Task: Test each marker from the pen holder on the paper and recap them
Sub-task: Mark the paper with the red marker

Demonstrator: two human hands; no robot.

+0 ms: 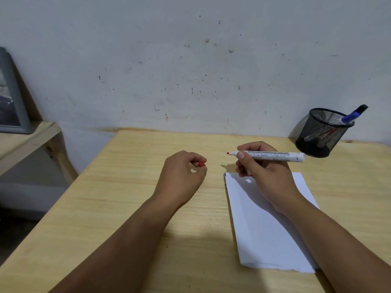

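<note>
My right hand (264,176) grips a white marker (275,155) held level above the top of the paper, its bare red tip pointing left. My left hand (182,176) hovers over the table to the left, fingers closed on the small red cap (202,164), a short gap from the tip. A white sheet of paper (264,229) lies on the wooden table (127,197) under my right forearm. The black mesh pen holder (323,134) stands at the back right with a blue-capped marker (351,116) sticking out; other markers show dimly through the mesh.
A stained white wall rises right behind the table. At the left a lower wooden shelf (27,136) carries a grey framed picture (10,98) leaning back. The floor drops away past the table's left edge.
</note>
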